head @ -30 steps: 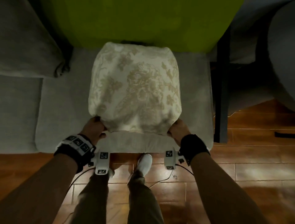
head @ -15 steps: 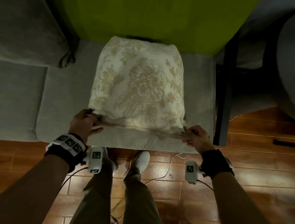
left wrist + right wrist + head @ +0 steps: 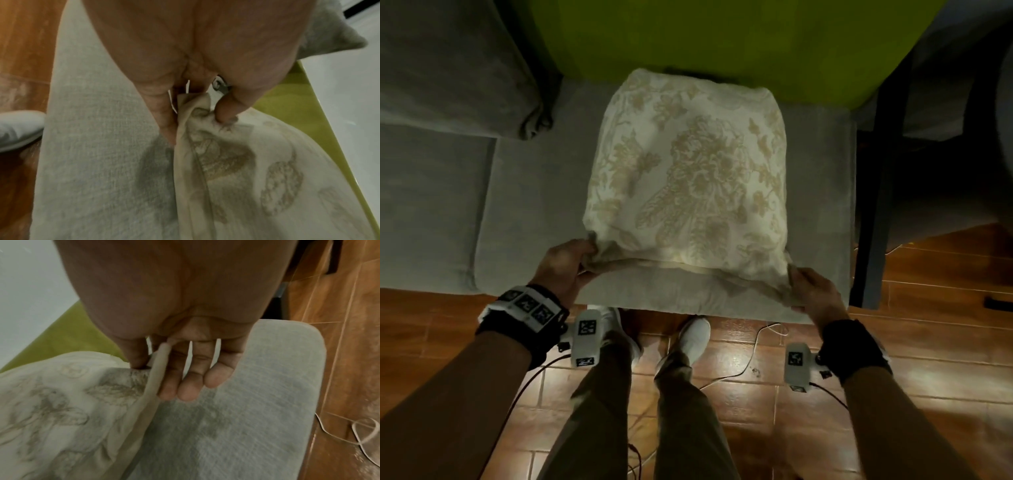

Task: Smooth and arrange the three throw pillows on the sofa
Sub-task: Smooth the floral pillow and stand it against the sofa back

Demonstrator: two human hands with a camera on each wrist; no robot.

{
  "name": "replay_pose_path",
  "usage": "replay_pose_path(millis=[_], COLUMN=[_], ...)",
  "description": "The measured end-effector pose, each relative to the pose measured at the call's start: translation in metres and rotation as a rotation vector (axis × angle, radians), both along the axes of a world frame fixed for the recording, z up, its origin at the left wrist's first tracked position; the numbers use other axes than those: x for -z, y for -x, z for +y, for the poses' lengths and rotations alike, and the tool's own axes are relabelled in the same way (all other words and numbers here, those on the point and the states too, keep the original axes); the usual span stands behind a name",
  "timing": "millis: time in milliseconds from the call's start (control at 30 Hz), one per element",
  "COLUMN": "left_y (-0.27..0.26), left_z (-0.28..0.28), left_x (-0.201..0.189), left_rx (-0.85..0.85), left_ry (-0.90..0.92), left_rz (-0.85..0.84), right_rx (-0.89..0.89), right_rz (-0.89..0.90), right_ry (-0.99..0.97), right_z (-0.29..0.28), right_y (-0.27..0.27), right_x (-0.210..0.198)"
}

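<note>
Head view: a cream floral pillow (image 3: 690, 178) is seen lying flat on the grey seat cushion (image 3: 537, 212) of the sofa, its far edge pushed against a green cushion (image 3: 722, 37) at the backrest. The two near corners are each taken in a grip: the left hand (image 3: 566, 270) is clamped on the near-left corner and the right hand (image 3: 813, 291) on the near-right corner, with the hem stretched between them along the seat's front edge. In the left wrist view the corner fabric is bunched between the thumb (image 3: 226, 112) and the fingers beneath it. In the right wrist view the hem is pinched between the thumb and the first finger, while the other fingers (image 3: 191, 386) are spread loosely below the cloth, just above the seat. The corners appear to be held this way so that the cover can be drawn taut and outward, away from the stuffing, which would flatten creases across the printed face; some puckering is visible beside each grip. The smoothing of this pillow is judged to be under way, not finished. Only one throw pillow can be identified with confidence; a grey cushion (image 3: 448, 68) is seen beyond the left grip. A white cable (image 3: 750, 356) lies on the wooden floor (image 3: 928, 342) behind the right grip, near the feet.
</note>
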State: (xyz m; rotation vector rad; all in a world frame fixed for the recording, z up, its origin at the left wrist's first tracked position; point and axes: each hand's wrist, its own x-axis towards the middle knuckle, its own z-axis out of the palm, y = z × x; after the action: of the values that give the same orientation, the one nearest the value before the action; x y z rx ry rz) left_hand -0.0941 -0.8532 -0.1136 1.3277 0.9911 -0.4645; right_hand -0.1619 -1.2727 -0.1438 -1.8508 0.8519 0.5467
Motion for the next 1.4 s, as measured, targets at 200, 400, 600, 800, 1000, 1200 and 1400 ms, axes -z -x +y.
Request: replay_pose_path(millis=[200, 400, 600, 800, 1000, 1200, 1400], left_y=[-0.003, 0.005, 0.011, 0.006, -0.032, -0.076, -0.075], left_z=[0.016, 0.033, 0.059, 0.067, 0.028, -0.079, -0.071], left_x=[-0.017, -0.017, -0.007, 0.008, -0.051, -0.064, 0.016], left_rx=[0.226, 0.235, 0.24, 0.502, 0.568, 1.257, 1.572], left_ry=[-0.019, -0.045, -0.455, -0.584, -0.888, -1.001, -1.003], left_rz=[0.012, -0.011, -0.056, 0.08, -0.319, -0.581, -0.217], right_rx=[-0.186, -0.15, -0.104, -0.222, -0.309, -0.506, -0.712], right_rz=[-0.1, -0.053, -0.115, -0.004, -0.245, -0.59, -0.223], right_ry=[0.213, 0.211, 0.238, 0.297, 0.595, 0.581, 0.526], right_z=[-0.016, -0.009, -0.001, -0.008, 0.018, 0.109, 0.135], right_y=[-0.006, -0.004, -0.013, -0.007, -0.027, -0.082, -0.078], right_x=[0.005, 0.006, -0.005, 0.017, -0.042, -0.059, 0.036])
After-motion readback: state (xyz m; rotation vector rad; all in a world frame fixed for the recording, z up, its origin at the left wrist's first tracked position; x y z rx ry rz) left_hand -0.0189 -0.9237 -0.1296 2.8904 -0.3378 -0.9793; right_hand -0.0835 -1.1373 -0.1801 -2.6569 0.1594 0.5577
